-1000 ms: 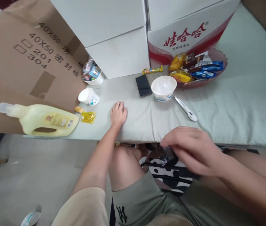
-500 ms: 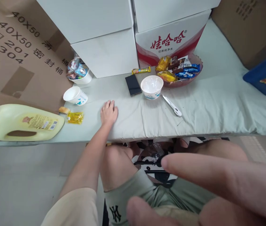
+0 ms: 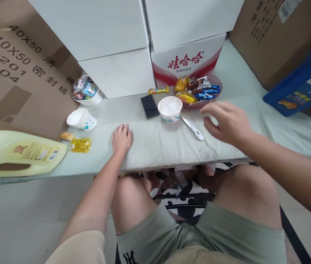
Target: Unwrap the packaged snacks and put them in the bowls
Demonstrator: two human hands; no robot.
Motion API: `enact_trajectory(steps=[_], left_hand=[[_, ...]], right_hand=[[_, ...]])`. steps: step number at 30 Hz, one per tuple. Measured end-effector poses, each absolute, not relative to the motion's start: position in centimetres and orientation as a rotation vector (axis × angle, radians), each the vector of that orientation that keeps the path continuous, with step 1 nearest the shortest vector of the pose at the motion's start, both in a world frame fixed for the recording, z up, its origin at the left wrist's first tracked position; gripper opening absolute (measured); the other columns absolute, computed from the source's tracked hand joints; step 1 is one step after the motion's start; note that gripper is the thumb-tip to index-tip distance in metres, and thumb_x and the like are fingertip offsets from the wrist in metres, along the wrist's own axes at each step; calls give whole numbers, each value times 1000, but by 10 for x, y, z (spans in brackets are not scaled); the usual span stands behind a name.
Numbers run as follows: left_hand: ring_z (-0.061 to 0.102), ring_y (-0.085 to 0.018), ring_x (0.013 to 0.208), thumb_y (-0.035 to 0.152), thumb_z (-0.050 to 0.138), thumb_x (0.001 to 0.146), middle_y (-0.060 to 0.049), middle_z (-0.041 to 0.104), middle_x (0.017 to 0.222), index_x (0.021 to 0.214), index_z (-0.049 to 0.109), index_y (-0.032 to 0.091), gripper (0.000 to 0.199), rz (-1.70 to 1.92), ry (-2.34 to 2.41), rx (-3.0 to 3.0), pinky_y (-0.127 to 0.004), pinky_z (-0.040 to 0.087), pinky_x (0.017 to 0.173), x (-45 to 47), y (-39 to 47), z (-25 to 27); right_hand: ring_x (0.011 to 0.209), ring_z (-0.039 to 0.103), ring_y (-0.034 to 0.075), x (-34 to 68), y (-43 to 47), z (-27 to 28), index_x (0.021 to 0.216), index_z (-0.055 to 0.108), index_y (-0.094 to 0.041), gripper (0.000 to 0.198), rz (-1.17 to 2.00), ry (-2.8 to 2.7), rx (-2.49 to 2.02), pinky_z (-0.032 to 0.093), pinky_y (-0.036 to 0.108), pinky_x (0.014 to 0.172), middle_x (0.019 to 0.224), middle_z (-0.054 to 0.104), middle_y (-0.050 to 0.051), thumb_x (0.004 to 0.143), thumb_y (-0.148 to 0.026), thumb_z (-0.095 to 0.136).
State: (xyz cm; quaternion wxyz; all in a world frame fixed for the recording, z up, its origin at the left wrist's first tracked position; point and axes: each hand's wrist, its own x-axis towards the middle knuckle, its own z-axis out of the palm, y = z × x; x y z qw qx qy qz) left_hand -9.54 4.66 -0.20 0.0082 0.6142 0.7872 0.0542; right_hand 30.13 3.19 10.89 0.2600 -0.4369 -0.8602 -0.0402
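Note:
My left hand (image 3: pixel 121 139) lies flat on the pale green cloth, fingers stretched forward, holding nothing. Above the cloth at the right hovers my right hand (image 3: pixel 227 122), thumb and fingers curved apart with a gap between them and nothing held. Just left of it rests a white utility knife (image 3: pixel 192 128). Beyond that hand, a pinkish clear bowl (image 3: pixel 218 86) is heaped with wrapped snacks (image 3: pixel 196 87) in yellow, brown and blue. A white paper bowl (image 3: pixel 170 109) stands between my hands, beside a dark phone (image 3: pixel 149 106). Behind the phone lies a yellow snack stick (image 3: pixel 158 90).
At left are a second paper bowl (image 3: pixel 81 119), a bowl of wrapped snacks (image 3: pixel 92 98), a small bread piece (image 3: pixel 67 136), a yellow packet (image 3: pixel 80 145) and a large pale-yellow jug (image 3: pixel 41 152). White boxes (image 3: pixel 119 73) line the back; a blue package (image 3: pixel 300 88) stands right.
My right hand has swung from close under the camera, low at the right, forward over the table near the knife and snack bowl. My left hand stays on the cloth. The view has shifted slightly.

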Motion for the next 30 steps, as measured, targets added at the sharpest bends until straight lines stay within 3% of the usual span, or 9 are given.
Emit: enact_trajectory(steps=[4, 7, 12, 19, 30], left_hand=[[39, -31, 149, 32, 30, 99, -11, 46, 159, 148, 53, 16, 56, 181, 2462, 1947, -48, 31, 124, -96, 48, -3], [40, -31, 148, 31, 31, 99, -12, 46, 158, 148, 53, 16, 56, 195, 2465, 1947, -49, 32, 123, -97, 49, -3], [41, -30, 147, 30, 31, 99, -12, 47, 158, 147, 53, 15, 55, 185, 2470, 1942, -47, 33, 123, -97, 50, -2], [41, -31, 146, 29, 32, 99, -13, 47, 158, 148, 53, 14, 55, 176, 2477, 1944, -48, 33, 123, -95, 51, -1], [42, -35, 144, 28, 27, 99, -16, 44, 159, 151, 46, 14, 57, -43, 2478, 2000, -54, 37, 117, -85, 50, 12]], right_hand=[[101, 60, 32, 304, 106, 59, 117, 65, -17, 32, -226, -2382, -1483, 46, 43, 85, 112, 67, 15, 89, -27, 51], [103, 56, 32, 306, 120, 42, 112, 66, -16, 29, -260, -2437, -1594, 42, 42, 84, 121, 64, 17, 93, -28, 47], [102, 52, 31, 309, 124, 37, 111, 62, -15, 27, -302, -2372, -1679, 35, 39, 76, 110, 64, 17, 96, -31, 47], [102, 53, 30, 334, 108, 32, 104, 64, -17, 26, -253, -2317, -1758, 32, 35, 66, 107, 64, 14, 97, -38, 52], [100, 54, 30, 401, 38, 16, 95, 65, -18, 26, -323, -2149, -1775, 37, 35, 69, 96, 63, 14, 97, -40, 50]])
